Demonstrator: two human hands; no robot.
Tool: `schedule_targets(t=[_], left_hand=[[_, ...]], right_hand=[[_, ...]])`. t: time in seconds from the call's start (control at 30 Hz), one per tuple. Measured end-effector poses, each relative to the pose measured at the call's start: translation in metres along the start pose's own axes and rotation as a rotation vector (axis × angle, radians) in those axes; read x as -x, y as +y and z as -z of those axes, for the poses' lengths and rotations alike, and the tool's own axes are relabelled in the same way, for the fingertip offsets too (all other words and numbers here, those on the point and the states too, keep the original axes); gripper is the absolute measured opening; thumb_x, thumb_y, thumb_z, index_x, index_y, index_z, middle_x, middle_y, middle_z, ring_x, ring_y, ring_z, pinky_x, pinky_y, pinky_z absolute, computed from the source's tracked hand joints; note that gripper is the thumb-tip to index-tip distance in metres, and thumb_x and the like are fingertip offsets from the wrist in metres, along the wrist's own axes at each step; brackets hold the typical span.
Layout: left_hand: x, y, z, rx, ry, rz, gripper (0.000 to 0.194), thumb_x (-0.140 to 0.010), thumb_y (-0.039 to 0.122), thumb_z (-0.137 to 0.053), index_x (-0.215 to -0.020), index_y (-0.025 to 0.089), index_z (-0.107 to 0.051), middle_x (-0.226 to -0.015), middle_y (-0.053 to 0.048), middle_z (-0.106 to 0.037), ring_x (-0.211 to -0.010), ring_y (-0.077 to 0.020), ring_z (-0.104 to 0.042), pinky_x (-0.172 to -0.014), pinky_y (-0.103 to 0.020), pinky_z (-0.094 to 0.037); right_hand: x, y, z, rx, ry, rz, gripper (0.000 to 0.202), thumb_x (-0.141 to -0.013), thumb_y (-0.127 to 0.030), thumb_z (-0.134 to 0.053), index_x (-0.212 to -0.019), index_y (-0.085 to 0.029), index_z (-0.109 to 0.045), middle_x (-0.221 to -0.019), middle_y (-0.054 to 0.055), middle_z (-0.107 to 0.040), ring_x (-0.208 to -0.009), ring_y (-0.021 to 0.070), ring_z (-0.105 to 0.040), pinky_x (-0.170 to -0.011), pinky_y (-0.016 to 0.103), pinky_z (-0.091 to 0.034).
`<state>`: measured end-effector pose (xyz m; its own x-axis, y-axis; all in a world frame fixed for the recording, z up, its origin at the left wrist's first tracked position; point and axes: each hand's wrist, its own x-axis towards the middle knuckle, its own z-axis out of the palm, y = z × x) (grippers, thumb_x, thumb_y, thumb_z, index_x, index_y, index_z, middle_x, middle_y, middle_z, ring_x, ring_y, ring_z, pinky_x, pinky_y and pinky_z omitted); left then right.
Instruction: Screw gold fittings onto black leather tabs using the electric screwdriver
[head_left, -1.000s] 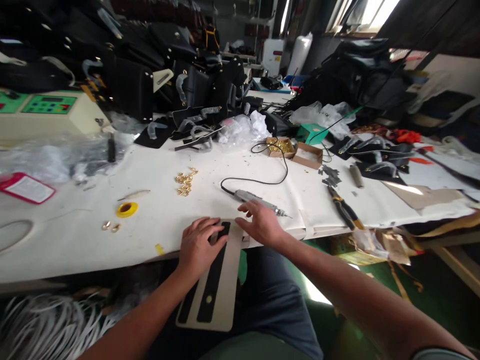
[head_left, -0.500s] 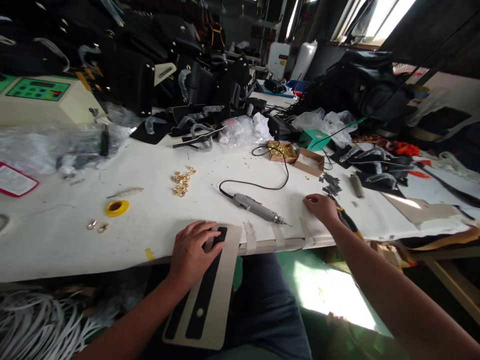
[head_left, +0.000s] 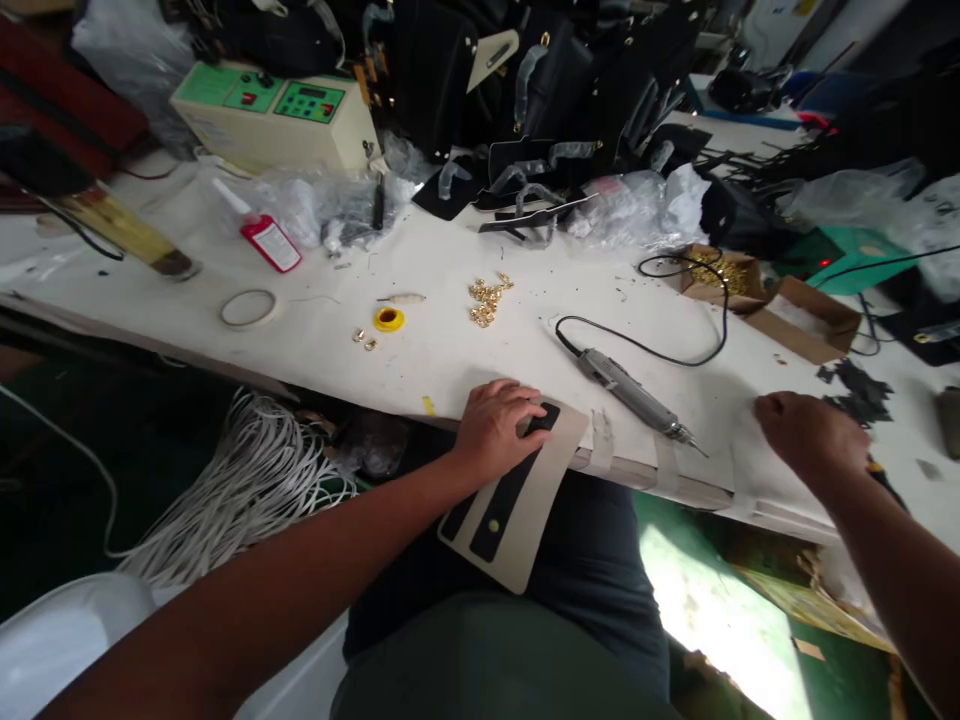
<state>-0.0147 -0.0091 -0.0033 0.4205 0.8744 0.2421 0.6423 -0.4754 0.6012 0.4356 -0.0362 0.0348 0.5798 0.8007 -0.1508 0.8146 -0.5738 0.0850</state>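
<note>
My left hand (head_left: 499, 425) rests on the upper end of a beige panel (head_left: 553, 480), its fingers curved and its thumb at a black strip (head_left: 510, 495) lying on the panel. The panel slants over the table edge onto my lap; a round pale stud shows near the strip's lower end. My right hand (head_left: 810, 435) is closed low over the table at the right, next to small dark flat pieces (head_left: 862, 390). What its fingers hold, if anything, is hidden. Between the hands lies a grey electric screwdriver (head_left: 634, 395) with its cord looping behind.
Gold metal fittings (head_left: 486, 302) and a yellow tape roll (head_left: 388, 319) lie on the white table (head_left: 300, 340). A red bottle (head_left: 271, 243), a control box (head_left: 277, 120), cardboard boxes (head_left: 806, 320) and black bags (head_left: 435, 80) stand behind. White cords (head_left: 247, 490) hang below, left.
The view has swung left, so the table's things appear farther right. My left hand stays on the panel. My right hand remains closed near the dark pieces.
</note>
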Motion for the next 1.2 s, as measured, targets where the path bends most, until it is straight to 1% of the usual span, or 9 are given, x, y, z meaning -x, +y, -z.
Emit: schedule_targets(t=[0.13,0.3,0.4,0.5,0.6,0.67,0.77,0.87,1.2], left_hand=[[0.001,-0.001,-0.001,0.020,0.005,-0.014,0.020,-0.081,0.035,-0.088,-0.099,0.029,-0.081,-0.130,0.000,-0.078,-0.133,-0.0303,-0.059,-0.113,-0.051,-0.043],[0.001,-0.002,-0.003,0.014,0.024,-0.030,0.018,-0.082,0.035,-0.087,-0.098,0.029,-0.080,-0.130,0.002,-0.078,-0.131,-0.0295,-0.060,-0.111,-0.050,-0.044],[0.002,-0.004,-0.005,0.011,0.032,-0.039,0.019,-0.082,0.036,-0.087,-0.098,0.030,-0.079,-0.129,0.003,-0.078,-0.130,-0.0289,-0.060,-0.109,-0.050,-0.045],[0.002,-0.005,-0.006,0.009,0.031,-0.062,0.019,-0.082,0.037,-0.087,-0.098,0.030,-0.079,-0.129,0.003,-0.078,-0.130,-0.0284,-0.060,-0.108,-0.050,-0.045],[0.002,-0.005,-0.006,-0.002,0.034,-0.064,0.019,-0.082,0.037,-0.086,-0.098,0.030,-0.079,-0.128,0.003,-0.078,-0.130,-0.0287,-0.060,-0.107,-0.051,-0.045],[0.002,-0.004,-0.005,-0.008,0.033,-0.060,0.018,-0.083,0.036,-0.085,-0.099,0.030,-0.080,-0.127,0.002,-0.078,-0.130,-0.0290,-0.060,-0.107,-0.051,-0.045],[0.002,-0.002,-0.004,-0.011,0.027,-0.059,0.017,-0.085,0.037,-0.083,-0.100,0.029,-0.080,-0.127,0.002,-0.079,-0.129,-0.0290,-0.061,-0.106,-0.051,-0.046],[0.002,-0.001,-0.004,-0.013,0.033,-0.066,0.017,-0.086,0.038,-0.081,-0.101,0.029,-0.079,-0.127,0.002,-0.078,-0.129,-0.0290,-0.061,-0.106,-0.051,-0.046],[0.004,-0.004,-0.005,0.003,0.029,-0.071,0.019,-0.086,0.037,-0.081,-0.102,0.028,-0.077,-0.129,0.000,-0.077,-0.131,-0.0302,-0.060,-0.109,-0.052,-0.045]], right_hand=[[-0.005,0.001,-0.006,0.012,0.029,0.000,0.037,-0.088,-0.041,-0.061,-0.103,-0.018,-0.085,-0.105,0.032,-0.074,-0.070,0.0291,-0.063,-0.062,0.045,-0.035],[-0.010,0.003,-0.008,-0.001,0.107,-0.129,0.036,-0.084,-0.039,-0.064,-0.107,-0.020,-0.085,-0.095,0.028,-0.076,-0.075,0.0356,-0.067,-0.063,0.045,-0.038],[0.010,-0.014,0.004,-0.210,0.190,-0.116,0.027,-0.084,-0.035,-0.066,-0.100,-0.021,-0.083,-0.084,0.020,-0.077,-0.080,0.0334,-0.069,-0.070,0.044,-0.043],[0.062,-0.060,0.017,-0.612,0.174,0.008,0.029,-0.086,-0.044,-0.069,-0.103,-0.023,-0.079,-0.073,0.008,-0.074,-0.072,0.0261,-0.068,-0.072,0.038,-0.048],[0.121,-0.126,0.017,-0.880,-0.147,0.410,0.039,-0.087,-0.058,-0.069,-0.097,-0.021,-0.075,-0.071,0.003,-0.069,-0.068,0.0212,-0.063,-0.069,0.034,-0.049],[0.147,-0.165,0.008,-0.902,-0.253,0.571,0.036,-0.093,-0.057,-0.064,-0.094,-0.021,-0.073,-0.074,0.002,-0.067,-0.067,0.0190,-0.060,-0.067,0.032,-0.047],[0.158,-0.200,-0.006,-0.840,-0.196,0.702,0.028,-0.097,-0.048,-0.061,-0.091,-0.022,-0.072,-0.084,0.003,-0.070,-0.075,0.0195,-0.062,-0.073,0.033,-0.048],[0.155,-0.208,-0.013,-0.773,-0.115,0.771,0.022,-0.097,-0.041,-0.061,-0.091,-0.023,-0.072,-0.091,0.004,-0.071,-0.085,0.0215,-0.064,-0.081,0.035,-0.048],[0.153,-0.205,-0.019,-0.661,-0.047,0.837,0.019,-0.099,-0.037,-0.061,-0.092,-0.024,-0.074,-0.091,0.005,-0.070,-0.083,0.0217,-0.068,-0.077,0.035,-0.050]])
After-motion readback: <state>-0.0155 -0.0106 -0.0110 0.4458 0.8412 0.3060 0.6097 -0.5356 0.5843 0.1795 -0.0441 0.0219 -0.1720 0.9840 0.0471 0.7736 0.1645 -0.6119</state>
